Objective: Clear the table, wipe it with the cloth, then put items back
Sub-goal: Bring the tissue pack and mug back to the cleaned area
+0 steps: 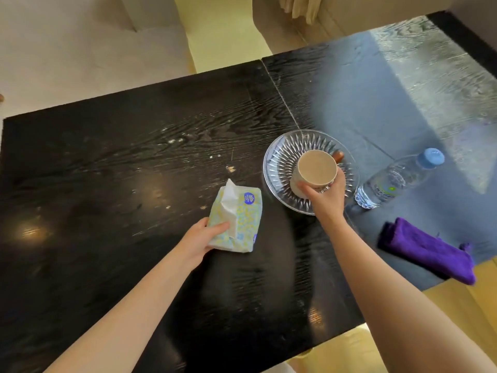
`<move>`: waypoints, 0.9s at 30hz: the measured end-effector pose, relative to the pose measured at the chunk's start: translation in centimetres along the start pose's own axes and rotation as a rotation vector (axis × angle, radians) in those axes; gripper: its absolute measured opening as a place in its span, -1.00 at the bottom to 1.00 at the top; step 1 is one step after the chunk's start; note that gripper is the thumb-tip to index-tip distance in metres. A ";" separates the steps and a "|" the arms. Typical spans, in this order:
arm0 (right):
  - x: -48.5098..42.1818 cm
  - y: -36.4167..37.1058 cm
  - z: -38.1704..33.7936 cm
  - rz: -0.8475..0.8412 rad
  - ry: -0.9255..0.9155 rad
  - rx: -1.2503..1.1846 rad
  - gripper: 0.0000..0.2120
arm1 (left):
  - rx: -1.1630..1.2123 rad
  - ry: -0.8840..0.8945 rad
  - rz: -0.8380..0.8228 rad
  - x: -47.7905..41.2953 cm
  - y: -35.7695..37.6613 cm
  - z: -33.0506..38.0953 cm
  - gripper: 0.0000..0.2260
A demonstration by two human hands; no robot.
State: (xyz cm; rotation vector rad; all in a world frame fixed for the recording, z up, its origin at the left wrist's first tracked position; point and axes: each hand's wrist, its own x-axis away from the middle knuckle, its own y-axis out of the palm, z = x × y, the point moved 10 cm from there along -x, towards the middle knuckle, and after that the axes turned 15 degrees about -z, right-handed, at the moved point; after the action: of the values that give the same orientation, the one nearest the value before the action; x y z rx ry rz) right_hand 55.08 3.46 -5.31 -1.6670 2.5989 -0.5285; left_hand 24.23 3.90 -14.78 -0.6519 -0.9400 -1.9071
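A black wooden table fills the view. My left hand grips the near end of a soft tissue pack with a yellow and blue pattern, a white tissue sticking out of its top. My right hand holds an upside-down paper cup over a cut-glass plate. A small brown thing shows on the plate behind the cup. A folded purple cloth lies at the table's near right edge.
A clear water bottle with a blue cap lies on its side right of the plate. Pale crumbs or specks dot the middle of the table. A seam runs across the tabletop left of the plate. Yellow floor shows beyond the right and far edges.
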 end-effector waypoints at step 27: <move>13.9 24.9 -13.6 -0.785 -0.250 0.089 -0.39 | 0.286 0.283 0.524 23.5 -20.6 -4.8 -0.59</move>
State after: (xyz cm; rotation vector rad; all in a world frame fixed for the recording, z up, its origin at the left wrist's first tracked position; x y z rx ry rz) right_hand 24.59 4.26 2.85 -2.4882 1.6579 -0.3850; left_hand -5.27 -4.75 -7.36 -0.3934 -0.7490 -1.3257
